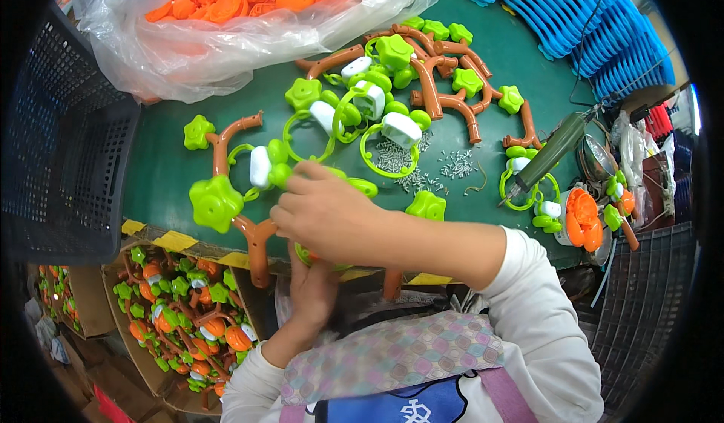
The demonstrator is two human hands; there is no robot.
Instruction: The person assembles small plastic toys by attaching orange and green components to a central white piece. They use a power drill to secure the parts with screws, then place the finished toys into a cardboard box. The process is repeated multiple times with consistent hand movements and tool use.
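At the table's near edge my left hand (311, 291) is closed around a green and orange plastic part (303, 255), mostly hidden by my hands. My right hand (324, 210) reaches across just above it, fingers curled; whatever they hold is hidden. Left of my hands lie a brown branch-shaped piece (258, 251) with a green star-shaped piece (216, 204) and a green ring with a white block (260, 167). Farther off, several brown branches (428, 87) and green rings with white blocks (401, 129) lie heaped beside small silver screws (458, 164).
A dark green power screwdriver (554, 151) hangs at right, near orange shells (583, 219). Orange parts fill a clear plastic bag (264, 53) at the back. A black crate (72, 144) stands at left. Below, a cardboard box (136, 347) holds assembled pieces. Blue racks (558, 12) stand back right.
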